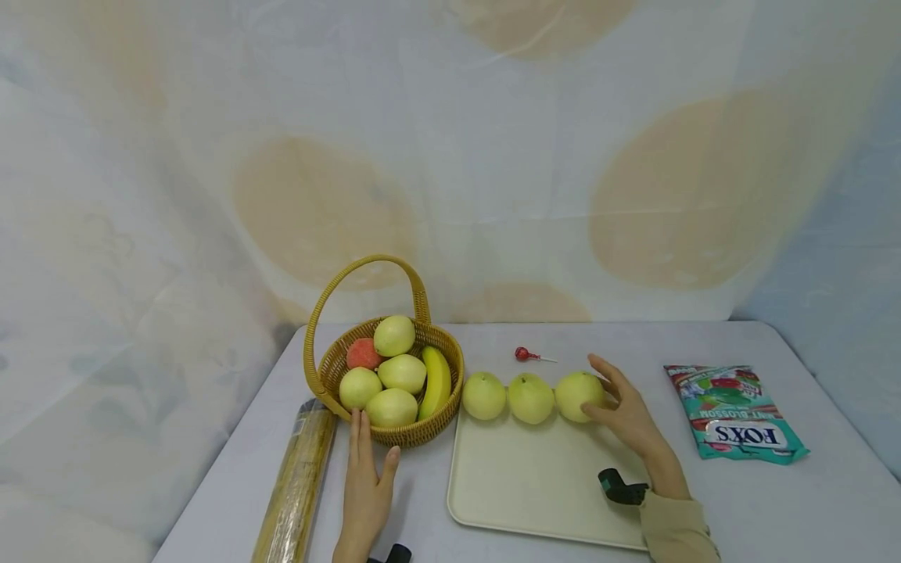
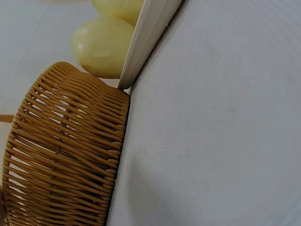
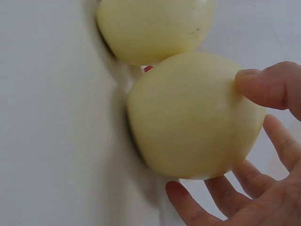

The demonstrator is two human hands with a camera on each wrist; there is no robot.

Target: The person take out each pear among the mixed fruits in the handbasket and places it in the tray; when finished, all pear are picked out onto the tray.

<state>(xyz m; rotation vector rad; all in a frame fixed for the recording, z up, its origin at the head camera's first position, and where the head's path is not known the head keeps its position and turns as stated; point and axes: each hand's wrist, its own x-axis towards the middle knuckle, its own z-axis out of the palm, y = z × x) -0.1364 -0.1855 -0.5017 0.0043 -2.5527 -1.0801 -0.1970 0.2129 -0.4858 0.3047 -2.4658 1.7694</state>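
Three round yellow-green pears stand in a row on the far side of a cream tray. My right hand holds the rightmost pear, thumb on one side and fingers round the other. Close up in the right wrist view, the thumb presses on that pear. On the left, my left hand has straight fingers, their tips at the near rim of a wicker basket. In the basket lie several yellow-green fruits, a red fruit and a banana.
A red lollipop lies behind the row of pears. Right of the tray is a teal FOX'S candy bag. A long, shiny wrapped yellowish bundle lies left of the left hand. Patterned cloth hangs behind the table.
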